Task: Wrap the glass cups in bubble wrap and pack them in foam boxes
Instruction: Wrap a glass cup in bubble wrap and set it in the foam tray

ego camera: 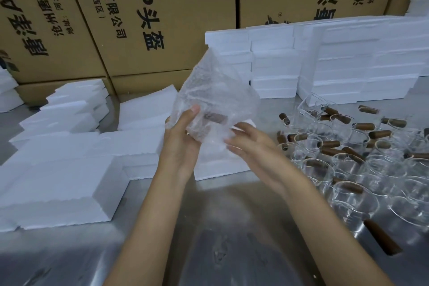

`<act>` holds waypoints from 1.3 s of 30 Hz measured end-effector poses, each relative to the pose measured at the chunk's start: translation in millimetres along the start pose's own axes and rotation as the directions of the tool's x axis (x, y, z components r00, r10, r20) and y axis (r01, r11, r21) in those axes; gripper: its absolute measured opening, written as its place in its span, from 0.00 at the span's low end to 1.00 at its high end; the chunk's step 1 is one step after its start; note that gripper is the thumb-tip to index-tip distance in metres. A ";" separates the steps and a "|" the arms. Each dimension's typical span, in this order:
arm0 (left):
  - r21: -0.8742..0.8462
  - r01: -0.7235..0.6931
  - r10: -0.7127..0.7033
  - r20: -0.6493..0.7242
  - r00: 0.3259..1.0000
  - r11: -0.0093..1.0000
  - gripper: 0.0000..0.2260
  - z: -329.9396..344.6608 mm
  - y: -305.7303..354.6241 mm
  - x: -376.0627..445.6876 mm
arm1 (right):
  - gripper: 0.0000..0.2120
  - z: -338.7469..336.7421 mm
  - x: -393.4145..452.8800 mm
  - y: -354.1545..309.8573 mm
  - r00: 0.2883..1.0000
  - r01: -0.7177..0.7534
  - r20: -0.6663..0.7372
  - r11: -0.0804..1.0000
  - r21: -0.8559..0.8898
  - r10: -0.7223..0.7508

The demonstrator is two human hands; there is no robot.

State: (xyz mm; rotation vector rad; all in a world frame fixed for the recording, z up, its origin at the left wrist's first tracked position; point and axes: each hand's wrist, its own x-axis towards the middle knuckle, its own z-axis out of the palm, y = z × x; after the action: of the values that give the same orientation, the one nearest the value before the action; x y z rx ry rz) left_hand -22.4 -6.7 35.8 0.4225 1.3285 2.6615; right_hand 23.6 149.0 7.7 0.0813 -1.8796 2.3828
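A sheet of clear bubble wrap is held up above the steel table, with a glass cup inside it; the cup's brown wooden handle shows through the film. My left hand grips the wrapped cup from the left, thumb on top. From the right, my right hand holds the wrap's lower edge with fingers curled on the film. A white foam box lies right under the hands. Several bare glass cups with brown handles crowd the table's right side.
Stacks of white foam boxes line the back right, and more foam pieces lie at the left. Large brown cardboard cartons form a wall behind. The steel table shows bare metal near me.
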 end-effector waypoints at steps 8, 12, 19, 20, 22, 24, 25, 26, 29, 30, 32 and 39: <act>0.308 0.088 -0.077 -0.046 0.996 0.947 0.35 -5.3 -19.1 -23.8 | 0.07 -4.8 -2.7 -15.4 0.949 0.096 -0.301 0.995 -0.010 -0.095; 0.611 0.052 -0.119 0.069 0.990 0.790 0.31 -16.9 -19.9 -29.4 | 0.07 -16.7 -14.4 -13.6 0.942 0.097 -0.278 0.947 -0.307 -0.187; 0.713 0.036 -0.165 0.113 0.980 0.700 0.17 -19.3 -27.0 -46.8 | 0.11 -31.0 -30.2 6.9 0.947 0.093 -0.224 0.867 -0.490 -0.229; 0.721 0.038 -0.135 0.077 0.988 0.692 0.11 -19.0 -29.1 -47.2 | 0.12 -32.3 -32.3 10.7 0.952 0.089 -0.210 0.859 -0.505 -0.222; 0.745 0.041 -0.064 0.003 0.998 0.666 0.06 -17.5 -34.4 -46.9 | 0.10 -36.0 -34.8 15.4 0.959 0.060 -0.198 0.829 -0.556 -0.202; 0.831 -0.009 0.003 0.009 1.000 0.557 0.07 -15.2 -39.5 -44.4 | 0.08 -38.9 -36.0 18.1 0.962 0.055 -0.189 0.821 -0.568 -0.196; 0.873 -0.035 0.013 0.033 0.999 0.487 0.08 -13.3 -41.5 -43.5 | 0.10 -39.0 -36.7 19.3 0.962 0.071 -0.182 0.826 -0.558 -0.206; 0.900 -0.052 0.003 0.056 0.998 0.432 0.09 -11.5 -42.8 -42.9 | 0.13 -37.7 -37.5 19.8 0.957 0.094 -0.181 0.832 -0.547 -0.228; 0.940 -0.043 -0.048 0.063 0.997 0.339 0.13 -3.8 -43.1 -39.6 | 0.21 -33.7 -39.1 19.5 0.908 0.150 -0.242 0.804 -0.576 -0.343; 0.961 -0.047 -0.058 0.065 0.996 0.273 0.14 -1.2 -42.2 -37.4 | 0.22 -32.7 -39.1 19.3 0.896 0.163 -0.245 0.787 -0.595 -0.370; 0.989 -0.079 -0.095 0.091 0.991 0.126 0.13 4.5 -40.3 -33.7 | 0.19 -29.2 -39.9 22.0 0.899 0.215 -0.171 0.746 -0.630 -0.404; 0.931 0.023 -0.237 0.069 0.969 0.364 0.15 5.9 -20.6 -32.2 | 0.22 -20.3 -49.1 29.3 0.929 0.216 0.080 0.353 -0.910 -0.362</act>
State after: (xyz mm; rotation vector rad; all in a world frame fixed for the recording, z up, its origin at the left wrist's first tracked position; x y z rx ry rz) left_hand 10.0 2.2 16.7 0.6039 2.5564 1.3662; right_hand 69.5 159.6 -30.6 0.1361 -2.5273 0.8233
